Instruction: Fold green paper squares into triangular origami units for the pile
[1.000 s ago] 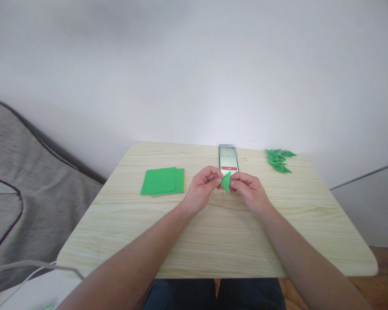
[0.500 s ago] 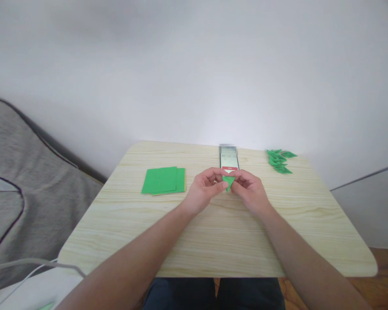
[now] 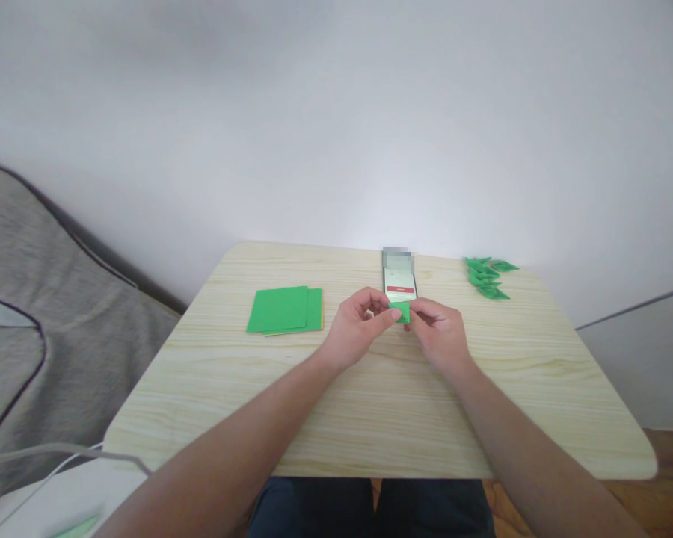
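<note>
A small folded piece of green paper [image 3: 402, 311] is held between both hands, above the middle of the table. My left hand [image 3: 361, 321] pinches its left side, thumb in front and fingers behind. My right hand [image 3: 438, 329] grips its right side with thumb and fingers closed. Just behind the paper lies a phone [image 3: 399, 278] with a light screen and a red bar; its top is blurred out. Part of the paper is hidden by my fingertips.
A stack of square green paper sheets [image 3: 280, 309] lies on the left of the wooden table [image 3: 370, 418]. Several folded green paper pieces [image 3: 485, 276] form a loose pile at the back right. A white wall rises behind; a cable [image 3: 61, 450] runs at lower left.
The paper between my fingers has gone from a downward-pointing triangle to a squarer shape. My hands stay in nearly the same place, and the camera view has shifted slightly.
</note>
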{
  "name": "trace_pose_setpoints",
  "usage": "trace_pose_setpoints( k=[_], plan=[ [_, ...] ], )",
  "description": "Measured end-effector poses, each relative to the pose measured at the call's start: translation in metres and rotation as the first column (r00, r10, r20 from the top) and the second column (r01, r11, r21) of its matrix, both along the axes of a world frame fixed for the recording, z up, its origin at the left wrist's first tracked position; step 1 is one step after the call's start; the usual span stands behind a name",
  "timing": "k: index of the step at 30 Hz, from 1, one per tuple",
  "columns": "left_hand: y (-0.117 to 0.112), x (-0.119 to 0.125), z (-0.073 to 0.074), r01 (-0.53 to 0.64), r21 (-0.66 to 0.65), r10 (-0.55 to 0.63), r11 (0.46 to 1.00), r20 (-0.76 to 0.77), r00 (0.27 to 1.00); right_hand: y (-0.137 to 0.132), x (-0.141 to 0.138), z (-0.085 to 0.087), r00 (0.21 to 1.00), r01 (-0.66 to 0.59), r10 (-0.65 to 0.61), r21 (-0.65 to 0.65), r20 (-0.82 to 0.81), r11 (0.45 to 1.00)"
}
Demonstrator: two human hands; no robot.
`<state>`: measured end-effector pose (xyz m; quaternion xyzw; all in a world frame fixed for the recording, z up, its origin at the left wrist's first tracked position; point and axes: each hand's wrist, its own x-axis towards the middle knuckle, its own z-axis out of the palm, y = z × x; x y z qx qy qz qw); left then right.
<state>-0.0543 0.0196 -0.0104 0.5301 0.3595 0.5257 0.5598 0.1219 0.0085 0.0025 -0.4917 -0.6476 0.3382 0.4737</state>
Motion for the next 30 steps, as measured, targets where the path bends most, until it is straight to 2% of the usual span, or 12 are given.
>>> trace_pose_setpoints(
  k=[6, 9, 13, 18, 22, 25, 30],
  plan=[
    [-0.001, -0.001, 0.006, -0.064, -0.009, 0.063, 0.998, -0.063, 0.996, -0.001, 0.000, 0.001, 0.995, -0.098, 0.094, -0.075, -0.045, 0.992],
    [-0.001, -0.001, 0.007, -0.111, 0.002, 0.111, 0.994, -0.107, 0.988, 0.001, 0.001, 0.002, 0.982, -0.156, 0.142, -0.111, -0.126, 0.981],
    [-0.002, -0.002, 0.006, -0.171, 0.089, 0.187, 0.981, -0.214, 0.959, 0.002, 0.000, 0.000, 0.976, -0.166, 0.142, -0.140, -0.167, 0.976],
    [-0.004, -0.005, 0.005, -0.146, 0.299, 0.268, 0.943, -0.422, 0.866, 0.003, 0.001, -0.001, 0.999, -0.055, 0.054, -0.091, -0.008, 0.994],
    [-0.004, -0.008, 0.004, -0.052, 0.401, 0.277, 0.915, -0.526, 0.804, 0.005, 0.007, 0.000, 0.983, -0.058, 0.058, -0.008, 0.174, 0.998],
    [-0.002, -0.008, 0.003, -0.021, 0.434, 0.301, 0.901, -0.589, 0.750, 0.006, 0.010, 0.001, 0.950, -0.107, 0.094, 0.028, 0.297, 0.994],
    [-0.002, -0.009, 0.001, 0.006, 0.384, 0.274, 0.924, -0.671, 0.689, 0.005, 0.012, 0.001, 0.919, -0.105, 0.098, -0.001, 0.381, 0.994]
  ],
)
